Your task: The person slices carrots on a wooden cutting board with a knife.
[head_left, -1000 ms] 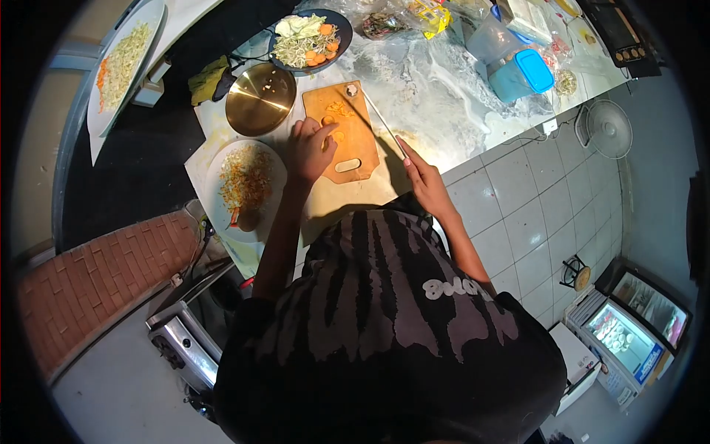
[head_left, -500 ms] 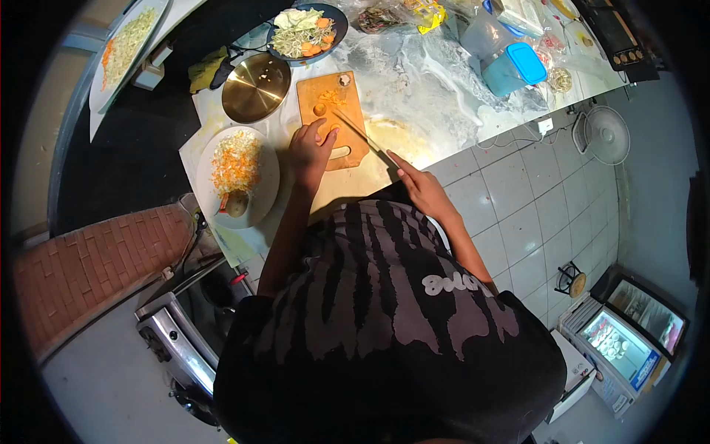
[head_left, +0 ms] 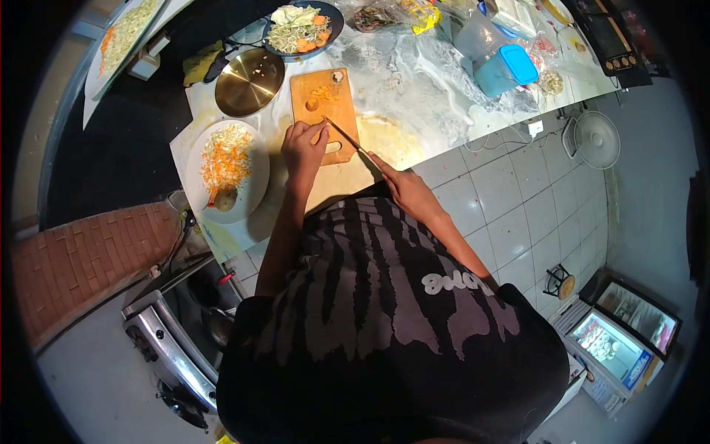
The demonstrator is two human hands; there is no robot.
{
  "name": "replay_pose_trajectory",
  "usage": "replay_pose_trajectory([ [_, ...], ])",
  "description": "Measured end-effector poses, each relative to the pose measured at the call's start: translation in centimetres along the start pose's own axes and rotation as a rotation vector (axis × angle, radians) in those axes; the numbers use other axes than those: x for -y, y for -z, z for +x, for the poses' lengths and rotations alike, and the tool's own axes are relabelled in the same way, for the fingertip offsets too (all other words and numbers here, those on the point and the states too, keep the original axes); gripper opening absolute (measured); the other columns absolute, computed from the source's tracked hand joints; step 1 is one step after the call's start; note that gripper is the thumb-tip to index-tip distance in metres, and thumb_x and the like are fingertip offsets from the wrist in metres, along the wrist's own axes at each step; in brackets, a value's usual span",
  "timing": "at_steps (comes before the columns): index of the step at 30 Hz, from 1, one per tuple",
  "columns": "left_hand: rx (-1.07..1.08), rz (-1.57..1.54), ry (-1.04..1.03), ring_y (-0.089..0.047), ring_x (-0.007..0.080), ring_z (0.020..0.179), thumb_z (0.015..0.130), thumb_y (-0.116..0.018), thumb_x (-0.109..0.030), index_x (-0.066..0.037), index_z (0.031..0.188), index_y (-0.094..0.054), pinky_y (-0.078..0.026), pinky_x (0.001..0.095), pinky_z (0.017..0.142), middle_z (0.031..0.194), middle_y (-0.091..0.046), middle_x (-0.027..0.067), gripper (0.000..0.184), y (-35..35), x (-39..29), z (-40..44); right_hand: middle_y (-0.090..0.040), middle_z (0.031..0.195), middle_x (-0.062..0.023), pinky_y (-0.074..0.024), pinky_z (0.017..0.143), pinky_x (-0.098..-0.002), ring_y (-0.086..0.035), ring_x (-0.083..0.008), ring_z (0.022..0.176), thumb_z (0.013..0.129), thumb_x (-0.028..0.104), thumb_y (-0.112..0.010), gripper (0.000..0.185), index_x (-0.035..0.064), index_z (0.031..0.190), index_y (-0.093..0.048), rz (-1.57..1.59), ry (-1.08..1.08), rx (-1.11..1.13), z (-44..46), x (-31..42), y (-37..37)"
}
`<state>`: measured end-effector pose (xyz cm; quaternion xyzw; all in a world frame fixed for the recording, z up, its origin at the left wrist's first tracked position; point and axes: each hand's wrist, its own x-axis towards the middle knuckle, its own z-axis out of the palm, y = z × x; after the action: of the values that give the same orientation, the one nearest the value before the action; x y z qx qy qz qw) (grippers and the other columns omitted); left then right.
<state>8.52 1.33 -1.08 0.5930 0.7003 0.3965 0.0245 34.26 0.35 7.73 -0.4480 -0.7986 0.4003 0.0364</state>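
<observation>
A wooden cutting board (head_left: 347, 111) lies at the near edge of the table. My left hand (head_left: 303, 153) is over its lower left part, fingers bent and pressed together on a small carrot slice they mostly cover. A knife (head_left: 347, 137) slants across the board, its tip close to those fingertips. Its handle is gripped by my right hand (head_left: 410, 194), off the board's lower right corner. Farther up the board are a round carrot slice (head_left: 312, 105), thin carrot strips (head_left: 324, 92) and a small pale piece (head_left: 338, 76).
Left of the board stands a white plate (head_left: 257, 189) of chopped vegetables, with a shiny round metal pan (head_left: 248, 85) above it. A dark bowl (head_left: 336, 37) holds cabbage, sprouts and carrot slices. A blue-lidded container (head_left: 497, 76) and plastic bags occupy the far right.
The left fingers have drawn together over the carrot slice that showed beneath them. The knife and right hand have moved slightly left, bringing the tip nearer. The whole view has shifted slightly.
</observation>
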Motion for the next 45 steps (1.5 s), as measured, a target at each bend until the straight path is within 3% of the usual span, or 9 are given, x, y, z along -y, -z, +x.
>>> replay_pose_trajectory([
  [6, 0.008, 0.012, -0.017, -0.06, 0.0283, 0.082, 0.083, -0.076, -0.017, -0.012, 0.096, -0.078, -0.05, 0.0402, 0.073, 0.081, -0.061, 0.007, 0.014, -0.1, 0.1, 0.1, -0.064, 0.082, -0.0304, -0.0493, 0.072, -0.0563, -0.064, -0.0476, 0.075, 0.102, 0.013, -0.046, 0.06, 0.0308, 0.157, -0.032, -0.05, -0.029, 0.027, 0.3, 0.5, -0.1],
  [8, 0.021, 0.003, -0.01, -0.06, 0.0293, 0.082, 0.084, -0.076, -0.016, -0.011, 0.095, -0.077, -0.05, 0.0411, 0.073, 0.081, -0.061, 0.0075, 0.013, -0.2, 0.1, 0.1, -0.06, 0.069, -0.0291, -0.0467, 0.068, -0.0549, -0.061, -0.0462, 0.065, 0.102, 0.012, -0.049, 0.061, 0.03, 0.157, -0.032, -0.035, 0.074, -0.08, 0.4, 0.2, -0.5],
  [11, 0.006, -0.011, -0.019, -0.06, 0.0296, 0.081, 0.084, -0.076, -0.017, -0.011, 0.093, -0.077, -0.05, 0.0416, 0.072, 0.082, -0.061, 0.0075, 0.011, -0.4, 0.2, 0.2, -0.063, 0.073, -0.0299, -0.0502, 0.069, -0.0555, -0.064, -0.0481, 0.07, 0.098, 0.009, -0.047, 0.063, 0.0293, 0.157, -0.034, -0.045, 0.004, -0.009, 0.7, 0.9, 0.0],
  [29, -0.072, -0.06, 0.022, -0.062, 0.0239, 0.078, 0.081, -0.079, -0.016, -0.014, 0.092, -0.08, -0.051, 0.0364, 0.068, 0.078, -0.063, 0.0029, 0.012, -0.6, 0.7, 0.3, -0.061, 0.068, -0.0294, -0.0496, 0.069, -0.0563, -0.064, -0.0474, 0.067, 0.097, 0.01, -0.049, 0.063, 0.0264, 0.156, -0.036, -0.028, -0.106, -0.077, 2.7, 2.8, -0.8],
  [45, -0.058, -0.11, 0.044, -0.061, 0.0225, 0.075, 0.077, -0.081, -0.011, -0.013, 0.09, -0.079, -0.05, 0.0354, 0.067, 0.076, -0.064, 0.0013, 0.013, -0.4, 0.9, 0.5, -0.061, 0.07, -0.03, -0.0479, 0.069, -0.0552, -0.061, -0.0478, 0.065, 0.098, 0.008, -0.049, 0.063, 0.0241, 0.157, -0.034, -0.001, -0.053, -0.025, 2.1, 3.1, -0.3],
])
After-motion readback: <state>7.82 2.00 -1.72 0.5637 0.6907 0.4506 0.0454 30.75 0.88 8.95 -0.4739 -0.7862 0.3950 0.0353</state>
